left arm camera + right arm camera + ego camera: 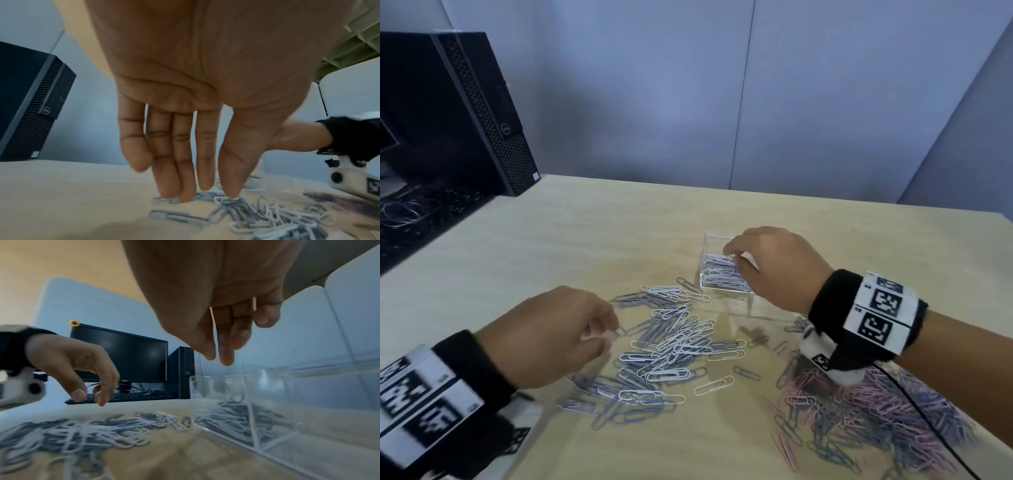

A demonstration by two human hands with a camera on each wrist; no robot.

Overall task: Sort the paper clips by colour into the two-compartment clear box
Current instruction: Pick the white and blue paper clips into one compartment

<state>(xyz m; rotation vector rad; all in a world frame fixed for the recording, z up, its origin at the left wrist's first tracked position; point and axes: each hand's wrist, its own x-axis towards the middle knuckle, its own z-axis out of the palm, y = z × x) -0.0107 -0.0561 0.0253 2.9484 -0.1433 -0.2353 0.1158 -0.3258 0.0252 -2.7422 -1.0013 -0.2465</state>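
A clear box point(709, 240) stands on the table right of centre; its visible compartment holds white paper clips point(722, 274). My right hand point(734, 256) hovers over the box point(205, 394) with its fingers point(226, 360) hanging down, nothing visible between them, and hides the other compartment. A mixed pile of white and grey clips point(674, 342) lies mid-table. My left hand point(613, 329) reaches down at the pile's left edge. Its straight fingertips point(186, 197) touch grey clips point(232, 209) on the table. Pink and purple clips point(876, 411) lie at the near right.
A black computer tower point(482, 113) stands at the far left, with a keyboard and cables point(414, 212) beside it and a monitor point(123, 353) behind. Grey partition walls close the back and right. A black cable point(914, 404) crosses the pink pile.
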